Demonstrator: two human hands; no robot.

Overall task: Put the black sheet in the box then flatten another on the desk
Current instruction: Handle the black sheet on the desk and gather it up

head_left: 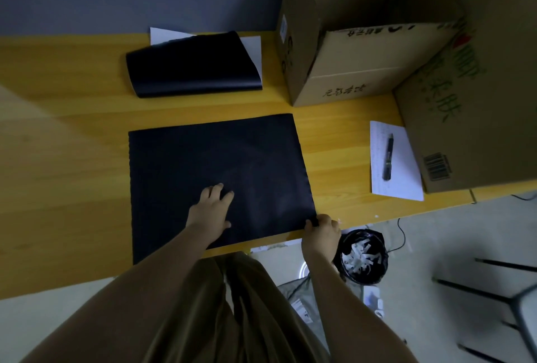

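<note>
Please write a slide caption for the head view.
Left hand presses black sheet flat on desk; right hand pinches its corner.

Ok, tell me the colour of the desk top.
Yellow-orange wood grain on the desk, seen from the head camera.

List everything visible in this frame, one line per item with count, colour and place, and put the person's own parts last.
desk: 1, yellow wood, spans the frame
flat black sheet: 1, black, desk centre, near edge
folded black sheets: 1 stack, black, far side, on white paper
open box: 1, brown cardboard, desk's far right
second box: 1, brown with green print, right edge
white sheet: 1, white, desk right
pen: 1, dark, lying on that sheet
bin: 1, black, holds white strips, floor right
chair legs: dark, lower right
left hand: flat on the sheet
right hand: pinching the sheet's near-right corner
</note>
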